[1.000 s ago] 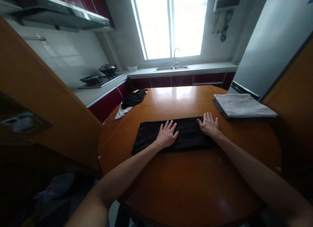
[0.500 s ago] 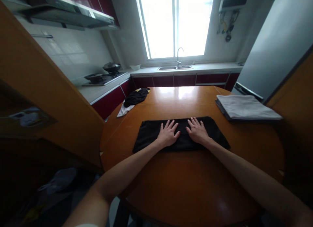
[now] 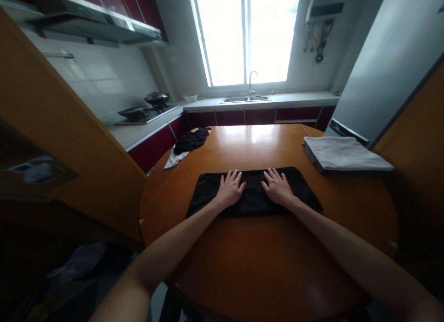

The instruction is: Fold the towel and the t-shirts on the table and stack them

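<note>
A black cloth (image 3: pixel 251 192), folded into a long flat shape, lies across the middle of the wooden table (image 3: pixel 263 262). On its left half my left hand (image 3: pixel 230 188) rests palm down, fingers spread. My right hand (image 3: pixel 277 186) lies flat on the cloth right of the middle, its fingers also apart. Both hands touch the top of the cloth and grip nothing. The cloth's underside is hidden.
Folded grey and white cloths (image 3: pixel 347 154) are stacked at the table's right. A crumpled pile of black and white clothing (image 3: pixel 190 141) lies at the far left edge. Beyond are a stove with pans (image 3: pixel 157 98), a sink (image 3: pixel 237 99) and a fridge (image 3: pixel 388 67).
My left hand has slid slightly left over the black cloth, so the gap between my hands is wider. My right hand stays at about the same spot on it.
</note>
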### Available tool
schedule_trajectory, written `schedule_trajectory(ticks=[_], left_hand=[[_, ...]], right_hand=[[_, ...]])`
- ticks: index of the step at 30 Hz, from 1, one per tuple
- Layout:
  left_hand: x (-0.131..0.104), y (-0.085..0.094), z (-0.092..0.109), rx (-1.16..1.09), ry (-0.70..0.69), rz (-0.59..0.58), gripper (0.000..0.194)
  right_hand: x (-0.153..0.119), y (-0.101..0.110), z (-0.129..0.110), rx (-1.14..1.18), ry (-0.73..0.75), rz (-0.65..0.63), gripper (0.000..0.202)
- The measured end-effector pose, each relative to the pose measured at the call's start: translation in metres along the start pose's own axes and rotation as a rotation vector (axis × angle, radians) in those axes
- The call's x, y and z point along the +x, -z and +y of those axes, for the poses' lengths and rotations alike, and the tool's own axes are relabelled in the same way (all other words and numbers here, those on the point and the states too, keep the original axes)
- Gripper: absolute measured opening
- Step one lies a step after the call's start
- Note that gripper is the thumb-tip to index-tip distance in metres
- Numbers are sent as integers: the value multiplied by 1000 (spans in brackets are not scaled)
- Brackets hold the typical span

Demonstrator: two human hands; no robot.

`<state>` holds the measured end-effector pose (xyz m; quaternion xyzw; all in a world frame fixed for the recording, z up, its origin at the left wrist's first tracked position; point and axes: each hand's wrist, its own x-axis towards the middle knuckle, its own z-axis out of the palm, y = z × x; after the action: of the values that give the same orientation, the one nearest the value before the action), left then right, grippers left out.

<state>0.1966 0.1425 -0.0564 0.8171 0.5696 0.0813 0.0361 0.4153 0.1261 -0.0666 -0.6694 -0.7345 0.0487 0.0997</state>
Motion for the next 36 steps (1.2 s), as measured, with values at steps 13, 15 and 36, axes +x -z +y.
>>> schedule_trajectory(ticks=[13,15,36], left_hand=[[2,-2,-7,71,-2,-21,67],[2,-3,-7,74,0,-20,67],[1,-1,-6,60,17,-36,66]], right_hand=[[-2,5,-1,27,-2,-5,62],[-2,5,-1,30,-2,-7,62],[6,7,38,11,-207,7,76]])
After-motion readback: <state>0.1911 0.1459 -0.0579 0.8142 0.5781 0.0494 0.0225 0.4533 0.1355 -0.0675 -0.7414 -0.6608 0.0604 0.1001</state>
